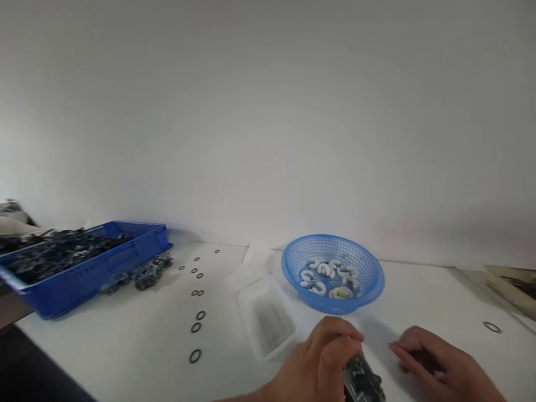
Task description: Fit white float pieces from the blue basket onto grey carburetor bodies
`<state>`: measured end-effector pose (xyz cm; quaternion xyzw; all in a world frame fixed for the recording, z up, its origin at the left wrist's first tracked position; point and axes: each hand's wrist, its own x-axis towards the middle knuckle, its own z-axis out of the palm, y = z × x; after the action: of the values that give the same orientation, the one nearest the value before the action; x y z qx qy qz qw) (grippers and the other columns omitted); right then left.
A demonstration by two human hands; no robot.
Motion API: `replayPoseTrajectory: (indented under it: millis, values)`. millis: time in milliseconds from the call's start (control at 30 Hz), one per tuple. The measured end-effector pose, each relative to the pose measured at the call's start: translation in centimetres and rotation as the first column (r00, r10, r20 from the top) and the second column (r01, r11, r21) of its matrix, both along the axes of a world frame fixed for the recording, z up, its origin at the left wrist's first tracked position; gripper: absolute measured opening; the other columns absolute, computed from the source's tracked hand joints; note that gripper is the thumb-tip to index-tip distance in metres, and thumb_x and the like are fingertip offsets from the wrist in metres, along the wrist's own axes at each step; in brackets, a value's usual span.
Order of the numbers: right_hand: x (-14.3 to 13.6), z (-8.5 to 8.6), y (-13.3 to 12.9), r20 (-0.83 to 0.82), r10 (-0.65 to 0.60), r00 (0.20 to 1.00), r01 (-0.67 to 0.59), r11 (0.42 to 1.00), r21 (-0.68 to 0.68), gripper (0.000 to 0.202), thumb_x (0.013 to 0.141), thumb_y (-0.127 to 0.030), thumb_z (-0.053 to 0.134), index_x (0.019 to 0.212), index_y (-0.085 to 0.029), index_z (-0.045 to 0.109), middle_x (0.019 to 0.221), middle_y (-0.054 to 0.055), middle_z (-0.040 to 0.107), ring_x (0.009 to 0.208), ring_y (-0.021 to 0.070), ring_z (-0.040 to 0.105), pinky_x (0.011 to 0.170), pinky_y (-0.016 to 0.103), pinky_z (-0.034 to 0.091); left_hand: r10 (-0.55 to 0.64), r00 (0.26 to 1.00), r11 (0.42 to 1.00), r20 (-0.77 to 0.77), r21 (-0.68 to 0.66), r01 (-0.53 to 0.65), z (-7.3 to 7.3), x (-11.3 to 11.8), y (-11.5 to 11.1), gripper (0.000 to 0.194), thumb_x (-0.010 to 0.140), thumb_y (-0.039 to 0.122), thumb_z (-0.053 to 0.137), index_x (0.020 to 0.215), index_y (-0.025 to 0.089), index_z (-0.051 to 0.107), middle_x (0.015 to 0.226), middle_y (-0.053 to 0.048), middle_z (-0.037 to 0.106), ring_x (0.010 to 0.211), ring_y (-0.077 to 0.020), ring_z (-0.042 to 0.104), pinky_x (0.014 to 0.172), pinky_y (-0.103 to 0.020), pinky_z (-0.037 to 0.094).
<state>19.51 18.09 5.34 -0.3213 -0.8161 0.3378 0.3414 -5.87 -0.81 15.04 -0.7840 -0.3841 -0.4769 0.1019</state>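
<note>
My left hand (324,360) is closed around a dark grey metal part (362,379) low in the view, the part's lower end sticking out past the fingers. To its right, my right hand (439,363) is apart from the part, with thumb and forefinger pressed together. Whatever those fingertips may hold is too small to make out. Just beyond the hands stands a blue mesh basket (335,306) with several white C-shaped pieces (324,270) and a cream ring-like piece (341,292) inside.
A white tray (251,312) lies left of the basket. Several black rings (195,355) are scattered on the white table (142,346). A blue crate (96,279) of dark parts stands far left, with metal parts (148,273) beside it. One ring (492,326) lies right, near a cream container (508,287).
</note>
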Motion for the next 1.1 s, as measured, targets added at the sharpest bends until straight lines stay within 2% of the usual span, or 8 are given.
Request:
replayPoseTrajectory:
  millis: [100, 233, 333, 467, 567, 733, 900, 1100]
  values:
    - [-0.4, 1.3, -1.4, -0.030, 0.026, 0.999, -0.029, 0.996, -0.084, 0.047, 0.106, -0.069, 0.070, 0.088, -0.025, 0.074, 0.084, 0.004, 0.075, 0.077, 0.0233, 0.071, 0.071, 0.030, 0.056, -0.005, 0.998, 0.988, 0.056, -0.156, 0.014, -3.3, 0.2, 1.4, 0.107, 0.072, 0.026, 0.097, 0.150, 0.031, 0.023, 0.137, -0.019, 0.062, 0.114, -0.0350, 0.079, 0.076, -0.039, 0.070]
    - [-1.1, 2.6, -2.8, -0.074, 0.059, 0.996, -0.072, 0.980, -0.186, 0.044, 0.107, -0.063, 0.072, 0.087, -0.024, 0.075, 0.086, 0.004, 0.076, 0.080, 0.0225, 0.069, 0.072, 0.031, 0.052, 0.188, 0.974, 0.932, 0.129, -0.336, -0.135, -7.0, -0.9, 1.7, 0.077, 0.070, 0.016, 0.089, 0.132, 0.030, 0.045, 0.134, -0.012, 0.071, 0.108, -0.0277, 0.081, 0.088, -0.039, 0.071]
    - [-1.5, 2.8, -3.5, -0.106, 0.059, 0.993, -0.083, 0.967, -0.242, 0.045, 0.108, -0.064, 0.071, 0.088, -0.023, 0.076, 0.089, 0.005, 0.077, 0.079, 0.0214, 0.067, 0.073, 0.031, 0.052, 0.257, 0.966, 0.870, 0.023, -0.442, -0.221, -9.5, -1.8, 1.9, 0.066, 0.071, 0.032, 0.098, 0.122, 0.028, 0.056, 0.134, -0.012, 0.077, 0.110, -0.0285, 0.081, 0.090, -0.036, 0.070]
    - [-2.4, 3.3, -5.2, -0.207, 0.067, 0.976, -0.143, 0.915, -0.376, 0.049, 0.105, -0.066, 0.075, 0.085, -0.022, 0.076, 0.088, 0.004, 0.076, 0.070, 0.0175, 0.059, 0.067, 0.030, 0.048, 0.204, 0.978, 0.906, -0.032, -0.372, -0.201, -11.6, -2.2, 2.2, 0.060, 0.078, 0.064, 0.096, 0.112, 0.027, 0.062, 0.128, -0.011, 0.081, 0.109, -0.0289, 0.080, 0.090, -0.037, 0.070]
    - [-2.9, 3.8, -6.5, -0.278, 0.072, 0.958, -0.193, 0.878, -0.438, 0.045, 0.101, -0.062, 0.082, 0.081, -0.022, 0.076, 0.086, 0.004, 0.076, 0.071, 0.0173, 0.061, 0.067, 0.030, 0.048, 0.209, 0.977, 0.877, 0.030, -0.448, -0.174, -11.5, -1.9, 1.9, 0.054, 0.085, 0.064, 0.091, 0.115, 0.027, 0.066, 0.123, -0.010, 0.080, 0.108, -0.0274, 0.079, 0.089, -0.036, 0.069]
    - [-2.7, 3.4, -6.6, -0.270, 0.107, 0.957, -0.227, 0.854, -0.467, 0.040, 0.103, -0.058, 0.082, 0.085, -0.023, 0.075, 0.092, 0.004, 0.076, 0.085, 0.0217, 0.071, 0.079, 0.032, 0.054, 0.255, 0.952, 0.749, 0.168, -0.657, -0.084, -8.9, -0.9, 1.2, 0.083, 0.069, 0.040, 0.099, 0.143, 0.030, 0.063, 0.130, -0.010, 0.069, 0.115, -0.0294, 0.076, 0.101, -0.041, 0.068]
    - [-1.9, 2.5, -5.4, -0.192, 0.125, 0.973, -0.197, 0.883, -0.425, 0.044, 0.108, -0.061, 0.074, 0.087, -0.023, 0.071, 0.098, 0.005, 0.073, 0.088, 0.0221, 0.067, 0.078, 0.031, 0.052, 0.106, 0.939, 0.750, 0.328, -0.646, 0.141, -6.8, -0.6, 1.2, 0.046, 0.070, 0.016, 0.089, 0.105, 0.026, 0.061, 0.132, -0.009, 0.061, 0.091, -0.0165, 0.071, 0.074, -0.026, 0.063]
    - [-1.7, 3.6, -6.2, -0.203, 0.166, 0.965, -0.242, 0.864, -0.441, 0.041, 0.109, -0.055, 0.073, 0.085, -0.023, 0.066, 0.098, 0.004, 0.070, 0.086, 0.0211, 0.066, 0.078, 0.030, 0.052, -0.031, 0.867, 0.728, 0.497, -0.583, 0.360, -8.0, -0.9, 1.3, 0.061, 0.067, 0.018, 0.100, 0.098, 0.026, 0.048, 0.138, -0.011, 0.058, 0.095, -0.0164, 0.069, 0.077, -0.027, 0.063]
